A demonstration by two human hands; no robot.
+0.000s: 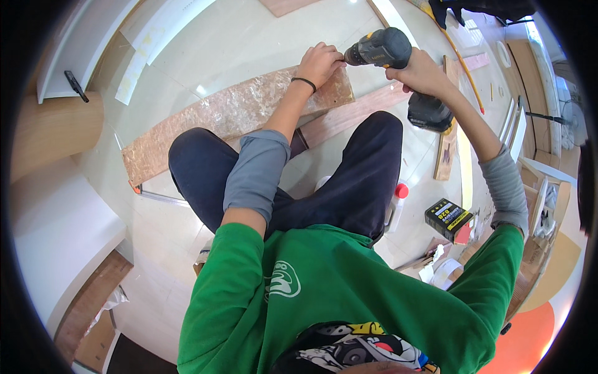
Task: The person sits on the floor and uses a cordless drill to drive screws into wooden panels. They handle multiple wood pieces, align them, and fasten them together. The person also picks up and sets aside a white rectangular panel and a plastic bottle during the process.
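My right hand (423, 75) is wrapped round the handle of a black cordless drill (385, 48), whose battery hangs below the grip. The drill lies nearly level, its chuck turned left. At the chuck's tip, the fingers of my left hand (319, 64) are pinched together; whatever is between them is too small to make out. Beneath that hand a long, worn brown board (218, 106) slants across the floor, its right end close under the drill. A smoother pinkish plank (361, 111) runs partly under the board, past my knees.
On the right lie a wooden strip (446, 153), a black and yellow box (448, 219), a red-capped bottle (398, 202) and a white roll (446, 273). A yellow cord (465, 65) curves at upper right, near a dark-gloved hand (445, 11). White panels (75, 212) stand left.
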